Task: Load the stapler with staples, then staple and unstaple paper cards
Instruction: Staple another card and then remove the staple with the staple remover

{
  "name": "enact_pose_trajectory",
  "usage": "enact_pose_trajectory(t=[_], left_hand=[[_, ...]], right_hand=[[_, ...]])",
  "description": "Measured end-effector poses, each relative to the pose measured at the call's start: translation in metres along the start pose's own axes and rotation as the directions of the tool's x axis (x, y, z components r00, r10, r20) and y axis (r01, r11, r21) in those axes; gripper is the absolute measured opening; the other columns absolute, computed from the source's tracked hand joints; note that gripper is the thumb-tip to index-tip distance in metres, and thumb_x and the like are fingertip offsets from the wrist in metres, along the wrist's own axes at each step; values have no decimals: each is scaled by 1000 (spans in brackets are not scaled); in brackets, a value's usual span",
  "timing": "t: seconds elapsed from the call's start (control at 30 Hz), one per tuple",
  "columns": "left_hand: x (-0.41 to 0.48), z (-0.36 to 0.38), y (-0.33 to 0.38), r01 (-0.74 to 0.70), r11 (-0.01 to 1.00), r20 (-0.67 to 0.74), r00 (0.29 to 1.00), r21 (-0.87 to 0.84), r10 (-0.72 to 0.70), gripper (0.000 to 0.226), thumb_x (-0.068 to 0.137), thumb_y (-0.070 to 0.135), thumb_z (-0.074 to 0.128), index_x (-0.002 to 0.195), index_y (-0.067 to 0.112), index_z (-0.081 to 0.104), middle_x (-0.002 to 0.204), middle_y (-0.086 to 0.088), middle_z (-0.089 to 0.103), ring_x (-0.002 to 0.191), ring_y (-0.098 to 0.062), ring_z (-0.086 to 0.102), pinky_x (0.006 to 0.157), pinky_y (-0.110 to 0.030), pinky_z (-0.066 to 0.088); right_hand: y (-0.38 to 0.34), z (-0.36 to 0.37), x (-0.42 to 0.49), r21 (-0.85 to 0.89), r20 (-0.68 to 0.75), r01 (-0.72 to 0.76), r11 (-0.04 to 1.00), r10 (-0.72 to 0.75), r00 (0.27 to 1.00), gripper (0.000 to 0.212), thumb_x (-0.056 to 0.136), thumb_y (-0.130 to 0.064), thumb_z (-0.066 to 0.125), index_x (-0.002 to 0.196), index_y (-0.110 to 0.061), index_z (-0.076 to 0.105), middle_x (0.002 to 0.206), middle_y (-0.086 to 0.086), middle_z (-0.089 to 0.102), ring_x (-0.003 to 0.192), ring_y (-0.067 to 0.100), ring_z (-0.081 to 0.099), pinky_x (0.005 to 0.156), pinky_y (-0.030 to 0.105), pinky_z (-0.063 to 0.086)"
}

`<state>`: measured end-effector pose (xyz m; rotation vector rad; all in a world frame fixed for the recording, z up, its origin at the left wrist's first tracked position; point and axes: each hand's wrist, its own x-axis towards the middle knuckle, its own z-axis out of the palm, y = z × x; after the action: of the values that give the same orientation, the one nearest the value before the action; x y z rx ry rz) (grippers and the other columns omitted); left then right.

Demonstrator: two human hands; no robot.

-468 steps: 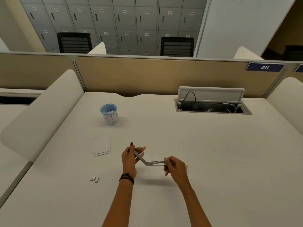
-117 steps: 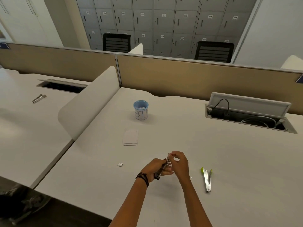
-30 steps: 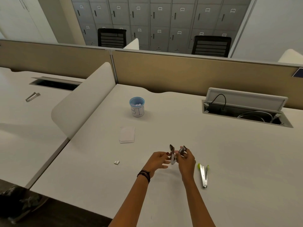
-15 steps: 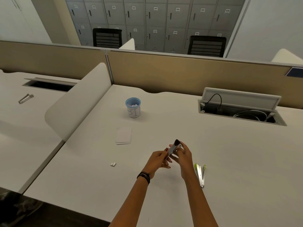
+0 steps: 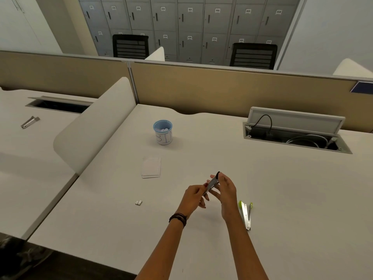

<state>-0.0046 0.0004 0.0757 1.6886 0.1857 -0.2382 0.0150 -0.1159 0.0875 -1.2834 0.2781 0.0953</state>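
Note:
A small metal stapler [image 5: 212,182] with a dark tip is held above the white desk [image 5: 282,199], closed and tilted up to the right. My left hand [image 5: 193,197] grips its lower end and my right hand [image 5: 226,193] holds its upper end. A stack of white paper cards [image 5: 151,167] lies to the left, further back. Two short staple strips [image 5: 138,202] lie on the desk left of my hands. A staple remover [image 5: 246,215] with green tips lies just right of my right wrist.
A blue-rimmed paper cup [image 5: 163,132] marked BIN stands behind the cards. An open cable hatch [image 5: 294,132] sits at the back right. A curved white divider [image 5: 94,126] borders the desk's left side. Another stapler [image 5: 29,122] lies on the neighbouring desk.
The stapler was open in a V one second ago; it is now closed between both hands and tilted up to the right. The view has shifted slightly.

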Motion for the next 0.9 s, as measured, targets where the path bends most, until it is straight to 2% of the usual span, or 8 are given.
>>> enact_pose_trajectory(t=[0.1, 0.2, 0.4, 0.57, 0.7, 0.77, 0.83, 0.9], left_hand=[[2, 1, -3, -15, 998, 13, 1000, 53, 15, 37, 98, 33, 42, 102, 7, 67, 75, -5, 67, 48, -6, 56, 59, -26, 57], [2, 3, -5, -25, 996, 42, 999, 85, 21, 36, 98, 32, 42, 102, 6, 68, 78, -4, 68, 51, -6, 58, 60, -24, 56], [4, 4, -6, -67, 987, 83, 995, 149, 55, 36, 98, 33, 43, 102, 9, 69, 75, 1, 69, 59, -7, 62, 63, -20, 56], [5, 10, -8, -80, 981, 123, 991, 176, 58, 36, 98, 32, 42, 102, 8, 69, 75, 1, 68, 60, -6, 63, 63, -19, 55], [6, 13, -7, -84, 983, 122, 990, 165, 64, 35, 99, 32, 41, 100, 10, 69, 76, -1, 69, 62, -7, 65, 65, -19, 56], [5, 15, -6, -83, 984, 123, 990, 158, 63, 35, 99, 32, 41, 100, 9, 68, 78, -3, 70, 64, -9, 65, 64, -19, 56], [5, 18, -7, -82, 985, 132, 989, 153, 62, 36, 99, 32, 40, 100, 10, 68, 78, -3, 70, 65, -10, 65, 63, -19, 55], [4, 21, -7, -83, 986, 145, 987, 148, 61, 35, 99, 31, 39, 100, 11, 68, 79, -3, 70, 64, -9, 65, 62, -18, 54]], right_hand=[[-2, -1, -1, 43, -14, 16, 999, -16, 1000, 29, 96, -25, 48, 112, -3, 58, 109, 9, 68, 95, 19, 68, 68, 24, 57], [-4, -3, -2, 93, -23, 28, 995, -26, 999, 20, 96, -20, 47, 105, -9, 61, 108, 9, 68, 97, 17, 68, 69, 23, 57], [-5, -9, -1, 150, -30, 33, 988, -29, 999, 19, 96, -15, 46, 106, -6, 60, 107, 14, 68, 100, 23, 67, 74, 22, 58], [-1, -15, 0, 145, -71, 47, 988, -37, 997, 19, 96, -12, 45, 104, -5, 61, 104, 16, 69, 99, 25, 68, 89, 35, 54], [-4, -18, -1, 159, -42, 31, 987, -24, 999, 18, 96, -15, 45, 102, -11, 62, 108, 14, 68, 100, 22, 67, 85, 31, 54], [-4, -20, -1, 157, -19, 9, 988, -7, 1000, 17, 97, -19, 45, 102, -14, 61, 110, 11, 67, 103, 22, 65, 86, 34, 53], [-2, -23, -2, 134, -4, -7, 991, 8, 1000, 20, 96, -21, 47, 109, -12, 59, 113, 10, 66, 104, 20, 65, 88, 37, 52], [1, -26, -2, 70, -8, -12, 997, 12, 1000, 30, 93, -21, 52, 120, -7, 54, 115, 9, 66, 102, 16, 66, 80, 31, 55]])
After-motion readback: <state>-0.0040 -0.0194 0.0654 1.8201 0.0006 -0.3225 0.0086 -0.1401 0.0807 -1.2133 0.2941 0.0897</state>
